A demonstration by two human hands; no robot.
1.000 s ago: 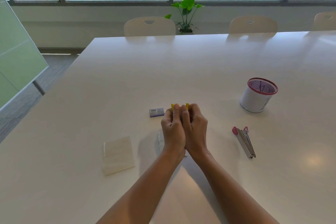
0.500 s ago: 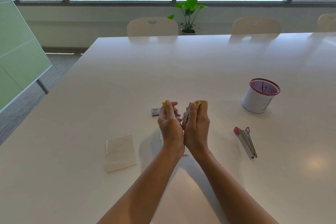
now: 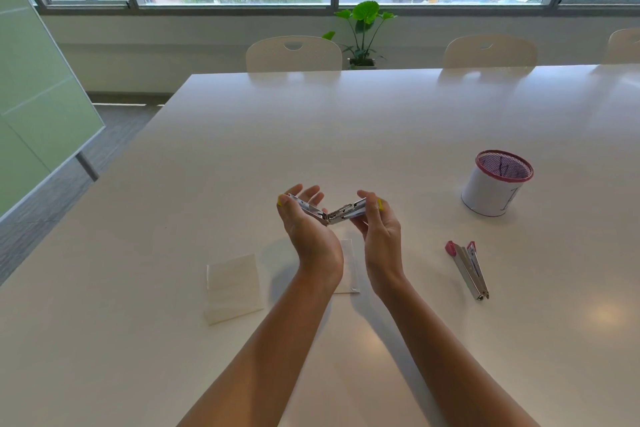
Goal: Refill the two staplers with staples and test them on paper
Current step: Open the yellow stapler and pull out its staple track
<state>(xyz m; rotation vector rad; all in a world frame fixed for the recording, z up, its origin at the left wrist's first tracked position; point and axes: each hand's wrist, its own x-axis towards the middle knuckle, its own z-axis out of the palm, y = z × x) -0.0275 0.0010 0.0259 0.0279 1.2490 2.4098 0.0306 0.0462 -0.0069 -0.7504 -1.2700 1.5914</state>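
Yellow stapler (image 3: 329, 212) splayed left-right, hinge mid.

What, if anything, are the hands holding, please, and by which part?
The opened yellow stapler: left hand holds one arm's yellow tip, right hand the other's.

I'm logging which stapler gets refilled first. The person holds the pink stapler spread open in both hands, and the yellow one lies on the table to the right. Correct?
Not quite: the colours are swapped. The head view shows the yellow stapler spread open between the left hand and right hand, while the pink stapler lies on the table to the right.
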